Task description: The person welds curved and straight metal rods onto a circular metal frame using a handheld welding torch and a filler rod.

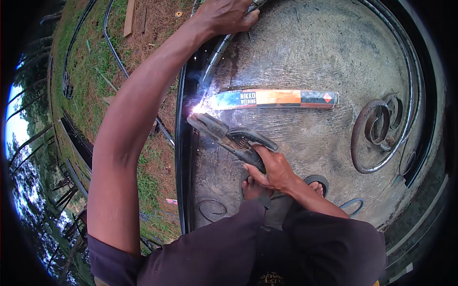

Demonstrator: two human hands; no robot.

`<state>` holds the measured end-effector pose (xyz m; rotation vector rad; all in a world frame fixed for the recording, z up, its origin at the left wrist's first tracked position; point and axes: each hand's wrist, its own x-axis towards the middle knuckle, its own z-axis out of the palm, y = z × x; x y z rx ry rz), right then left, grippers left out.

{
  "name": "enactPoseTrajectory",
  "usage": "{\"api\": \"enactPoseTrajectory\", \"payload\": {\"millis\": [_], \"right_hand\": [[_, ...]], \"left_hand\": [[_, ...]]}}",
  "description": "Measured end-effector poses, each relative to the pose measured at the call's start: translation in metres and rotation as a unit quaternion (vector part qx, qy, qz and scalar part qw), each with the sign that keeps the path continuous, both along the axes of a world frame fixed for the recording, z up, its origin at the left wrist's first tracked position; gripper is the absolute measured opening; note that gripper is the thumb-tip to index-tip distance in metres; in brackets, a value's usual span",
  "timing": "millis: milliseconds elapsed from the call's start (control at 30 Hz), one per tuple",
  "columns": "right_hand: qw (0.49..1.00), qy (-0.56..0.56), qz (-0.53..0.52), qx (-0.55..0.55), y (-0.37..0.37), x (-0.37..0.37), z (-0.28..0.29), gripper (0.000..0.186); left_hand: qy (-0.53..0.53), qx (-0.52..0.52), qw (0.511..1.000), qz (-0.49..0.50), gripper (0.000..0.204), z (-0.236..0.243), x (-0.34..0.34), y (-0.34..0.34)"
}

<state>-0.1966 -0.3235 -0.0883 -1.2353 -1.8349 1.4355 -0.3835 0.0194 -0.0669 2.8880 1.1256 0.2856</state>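
At the top, my left hand [231, 16] is closed on a curved metal bar [218, 52]. My right hand [272, 171] grips a welding electrode holder [222, 136] with a spring, its jaws angled up-left. A bright arc [198, 108] with sparks glows at the holder's tip, where the bar's lower end meets a black steel rail [183, 167]; the glare hides the exact contact. A long, printed electrode packet [281, 98] in blue, orange and black lies on the concrete beside the arc.
Scrolled steel pieces [372, 125] and long curved bars lie on the concrete slab [310, 57] at right, near my sandalled feet [317, 186]. Loose wire loops [212, 202] lie lower down. Grass [95, 52] with metal bars, planks [130, 16] and scraps borders the slab at left; trees stand beyond.
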Motion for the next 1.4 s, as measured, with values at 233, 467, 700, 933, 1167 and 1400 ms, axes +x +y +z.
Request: {"api": "enactPoseTrajectory", "payload": {"millis": [233, 467, 700, 933, 1167, 1400], "right_hand": [[0.999, -0.011, 0.015, -0.044, 0.004, -0.001, 0.003, 0.056], [0.999, 0.014, -0.027, -0.015, 0.005, 0.042, 0.030, 0.060], [0.988, -0.088, -0.121, -0.045, -0.038, 0.125, 0.066, 0.060], [0.964, -0.070, -0.230, -0.111, -0.096, 0.142, 0.064, 0.046], [0.968, -0.086, -0.220, -0.080, -0.103, 0.148, 0.069, 0.047], [0.942, 0.042, -0.228, -0.242, -0.086, 0.163, 0.085, 0.046]], "left_hand": [[0.005, -0.001, 1.000, 0.001, 0.035, -0.001, -0.001, 0.001], [-0.013, 0.003, 1.000, -0.002, 0.035, -0.004, -0.003, 0.002], [-0.038, 0.026, 0.999, -0.005, 0.036, 0.000, -0.001, 0.003], [-0.060, 0.040, 0.996, -0.052, 0.037, 0.000, -0.001, 0.009], [-0.030, -0.011, 0.999, -0.026, 0.035, 0.009, 0.004, 0.006], [-0.044, -0.095, 0.989, 0.100, 0.050, 0.031, 0.016, -0.017]]}}
